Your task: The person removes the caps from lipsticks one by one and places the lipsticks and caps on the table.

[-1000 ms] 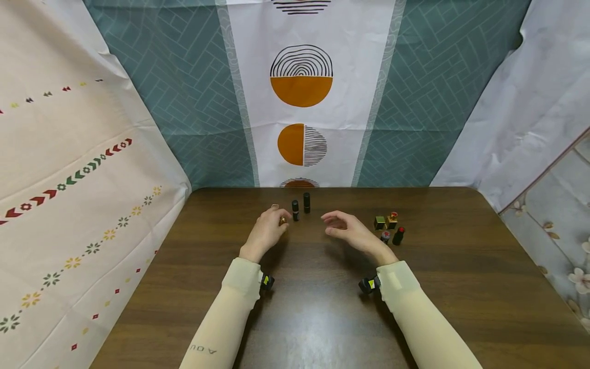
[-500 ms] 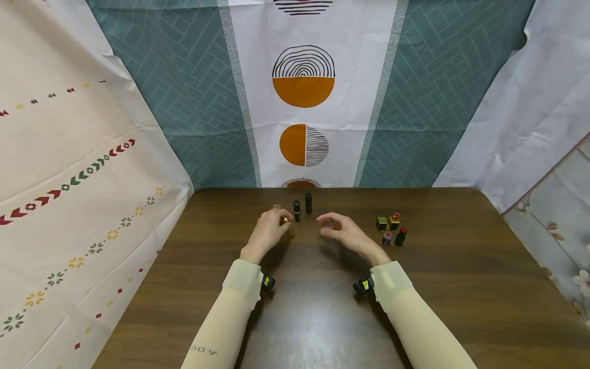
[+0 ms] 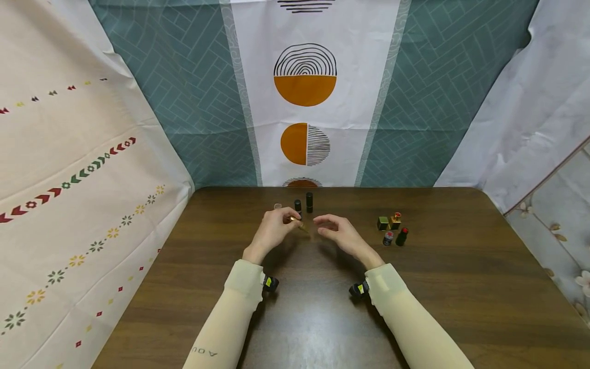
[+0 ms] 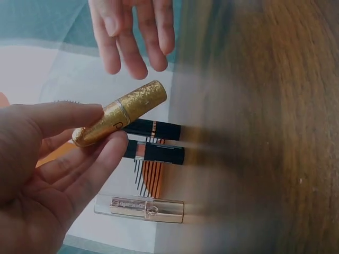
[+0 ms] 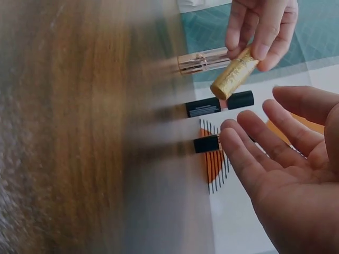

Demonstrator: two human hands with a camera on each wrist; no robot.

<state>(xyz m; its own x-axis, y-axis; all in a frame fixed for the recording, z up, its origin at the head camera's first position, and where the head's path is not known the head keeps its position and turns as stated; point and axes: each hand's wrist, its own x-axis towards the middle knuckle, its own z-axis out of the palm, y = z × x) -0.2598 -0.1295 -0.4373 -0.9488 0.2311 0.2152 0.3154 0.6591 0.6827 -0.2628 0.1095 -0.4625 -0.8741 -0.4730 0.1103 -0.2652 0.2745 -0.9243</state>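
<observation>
My left hand [image 3: 272,229] pinches a gold lipstick tube [image 4: 142,100] between thumb and fingers, its free end tilted down toward the right. In the right wrist view the tube's glittery gold surface shows clearly. Just across from it, my right hand [image 3: 343,233] hovers over the table with loosely bent fingers, apart from the tube and holding nothing. Behind the hands stand two black lipstick tubes [image 3: 310,203], the nearer one partly covered by the left fingers in the head view. A clear, pinkish lipstick tube [image 4: 167,210] stands to their left, mostly hidden behind the left hand from above.
Right of the right hand is a cluster on the wooden table [image 3: 451,277]: a gold cube [image 3: 383,223], a gold piece with a red-orange top [image 3: 395,221], a small red-topped item [image 3: 388,238] and a dark tube with a red tip [image 3: 402,237]. Patterned cloth [image 3: 203,102] hangs behind.
The left hand has moved right, carrying the gold lipstick, which has swung from near upright to tilted. The right hand has shifted slightly left, narrowing the gap between the hands.
</observation>
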